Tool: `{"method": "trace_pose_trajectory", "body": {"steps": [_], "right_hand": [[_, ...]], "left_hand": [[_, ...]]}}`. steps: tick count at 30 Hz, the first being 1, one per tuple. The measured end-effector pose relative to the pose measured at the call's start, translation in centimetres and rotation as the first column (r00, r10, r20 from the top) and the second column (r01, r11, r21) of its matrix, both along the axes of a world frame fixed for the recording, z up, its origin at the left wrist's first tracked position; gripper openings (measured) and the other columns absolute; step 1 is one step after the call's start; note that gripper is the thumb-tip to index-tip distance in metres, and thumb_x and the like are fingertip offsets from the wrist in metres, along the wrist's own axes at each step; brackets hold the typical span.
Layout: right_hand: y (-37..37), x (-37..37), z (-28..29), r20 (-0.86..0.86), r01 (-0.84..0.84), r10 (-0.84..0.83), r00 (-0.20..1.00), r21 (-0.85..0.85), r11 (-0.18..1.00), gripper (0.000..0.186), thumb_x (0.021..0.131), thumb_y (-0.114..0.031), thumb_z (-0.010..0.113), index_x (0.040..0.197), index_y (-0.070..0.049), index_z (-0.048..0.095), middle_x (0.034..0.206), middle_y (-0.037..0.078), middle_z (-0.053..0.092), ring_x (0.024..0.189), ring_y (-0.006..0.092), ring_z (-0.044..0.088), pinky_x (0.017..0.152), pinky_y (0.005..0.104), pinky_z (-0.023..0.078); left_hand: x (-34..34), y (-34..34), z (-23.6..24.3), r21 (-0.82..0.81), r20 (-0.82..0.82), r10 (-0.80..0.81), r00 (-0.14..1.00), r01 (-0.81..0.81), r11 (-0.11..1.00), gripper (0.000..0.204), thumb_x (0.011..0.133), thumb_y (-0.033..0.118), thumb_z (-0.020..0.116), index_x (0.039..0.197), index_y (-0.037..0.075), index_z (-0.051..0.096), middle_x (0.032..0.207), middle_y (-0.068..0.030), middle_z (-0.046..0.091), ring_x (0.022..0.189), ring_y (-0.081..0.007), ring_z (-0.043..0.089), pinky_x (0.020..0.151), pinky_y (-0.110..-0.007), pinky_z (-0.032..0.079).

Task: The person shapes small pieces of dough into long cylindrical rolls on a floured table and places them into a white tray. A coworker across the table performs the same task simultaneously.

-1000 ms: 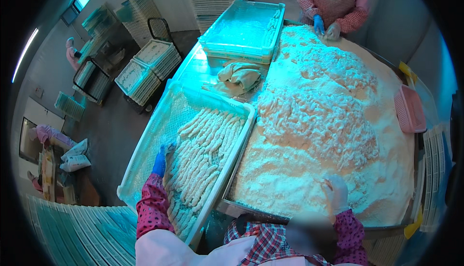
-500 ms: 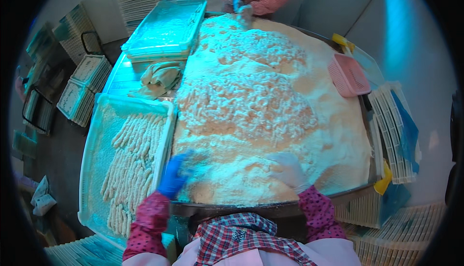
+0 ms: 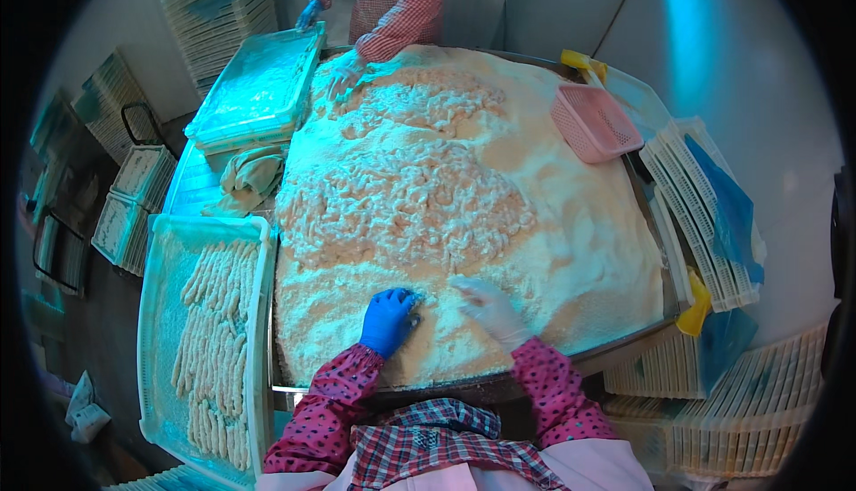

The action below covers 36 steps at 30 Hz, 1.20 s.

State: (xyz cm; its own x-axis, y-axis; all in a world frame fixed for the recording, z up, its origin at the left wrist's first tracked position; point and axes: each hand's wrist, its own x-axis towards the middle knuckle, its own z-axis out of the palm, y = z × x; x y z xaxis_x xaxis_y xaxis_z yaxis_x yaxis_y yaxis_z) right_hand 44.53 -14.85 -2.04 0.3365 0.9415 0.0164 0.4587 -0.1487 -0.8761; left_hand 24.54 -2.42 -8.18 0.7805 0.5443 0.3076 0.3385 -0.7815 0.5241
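Note:
My left hand (image 3: 388, 322), in a blue glove, rests on the pale floury powder (image 3: 357, 291) at the near side of the table. Its fingers are curled in; whatever they may hold is hidden. To its right, my right hand (image 3: 493, 314) wears a whitish glove. Its fingers stretch toward the left over the powder, apart from the left hand. Beyond both hands spreads a heap of powder-coated pale strips (image 3: 401, 197). On the left, a pale tray (image 3: 266, 313) holds several coated strips (image 3: 211, 348) laid in rows.
A pink basket (image 3: 596, 125) stands at the table's far right. Stacked trays (image 3: 254, 90) and a crumpled cloth (image 3: 250, 179) lie at the far left. Across the table, a co-worker's gloved hand (image 3: 346, 72) is over the powder. More trays (image 3: 704, 214) stand at the right.
My left hand has moved right, from beside the tray to over the powder, and its fingers have curled. My right hand has shifted slightly left. The co-worker's hands have moved apart; the view has shifted.

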Motion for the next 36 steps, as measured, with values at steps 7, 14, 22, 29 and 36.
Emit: {"method": "trace_pose_trajectory", "body": {"steps": [7,14,22,29,36], "right_hand": [[0.6,-1.1,-2.0,0.408,-0.21,0.175,0.896,0.043,0.977,0.038,0.077,-0.004,0.058,0.115,-0.01,0.058,0.112,0.013,0.059,0.106,0.0296,0.054,0.09,0.0367,0.045],[3.9,-3.1,-2.5,0.459,-0.147,0.144,0.877,-0.029,0.989,0.035,0.075,-0.01,0.061,0.11,-0.01,0.058,0.106,0.01,0.058,0.1,0.0301,0.054,0.084,0.0383,0.046],[3.0,-2.9,-3.1,0.491,-0.225,0.184,0.851,0.025,0.974,0.046,0.073,-0.012,0.065,0.118,-0.012,0.056,0.099,0.01,0.059,0.094,0.0277,0.056,0.08,0.0382,0.047],[4.6,-4.5,-3.2,0.549,-0.227,0.157,0.821,0.06,0.972,0.037,0.075,-0.014,0.067,0.112,-0.012,0.06,0.098,0.009,0.061,0.085,0.0252,0.06,0.074,0.0354,0.049],[5.7,-8.0,-2.0,-0.003,-0.14,0.14,0.99,0.008,0.99,0.037,0.084,-0.026,0.062,0.116,-0.009,0.057,0.111,0.013,0.058,0.104,0.0278,0.055,0.084,0.0366,0.046]], "left_hand": [[-2.5,2.2,-0.7,-0.959,0.223,0.602,0.767,0.064,0.275,0.014,0.091,0.016,0.052,0.099,0.004,0.053,0.096,-0.008,0.061,0.084,-0.0206,0.059,0.079,-0.034,0.047],[-4.9,0.6,2.5,-0.836,0.182,0.764,0.619,0.507,-0.211,0.031,0.093,0.022,0.049,0.12,0.006,0.049,0.103,-0.0074,0.057,0.092,-0.0207,0.054,0.084,-0.035,0.044],[-6.0,-0.6,-0.5,-0.793,0.271,0.765,0.584,0.586,-0.166,0.043,0.093,0.022,0.05,0.131,0.007,0.038,0.127,-0.005,0.049,0.09,-0.0162,0.052,0.078,-0.027,0.044],[-4.6,-1.5,1.9,-0.737,0.251,0.828,0.501,0.653,-0.172,0.043,0.094,0.025,0.048,0.133,0.01,0.037,0.13,-0.0074,0.046,0.101,-0.0204,0.051,0.085,-0.034,0.044],[-3.5,-1.7,-0.9,-0.462,0.433,0.825,0.363,0.875,-0.143,0.049,0.095,0.036,0.042,0.136,0.01,0.033,0.14,-0.0116,0.036,0.12,-0.0263,0.04,0.099,-0.04,0.033]]}}
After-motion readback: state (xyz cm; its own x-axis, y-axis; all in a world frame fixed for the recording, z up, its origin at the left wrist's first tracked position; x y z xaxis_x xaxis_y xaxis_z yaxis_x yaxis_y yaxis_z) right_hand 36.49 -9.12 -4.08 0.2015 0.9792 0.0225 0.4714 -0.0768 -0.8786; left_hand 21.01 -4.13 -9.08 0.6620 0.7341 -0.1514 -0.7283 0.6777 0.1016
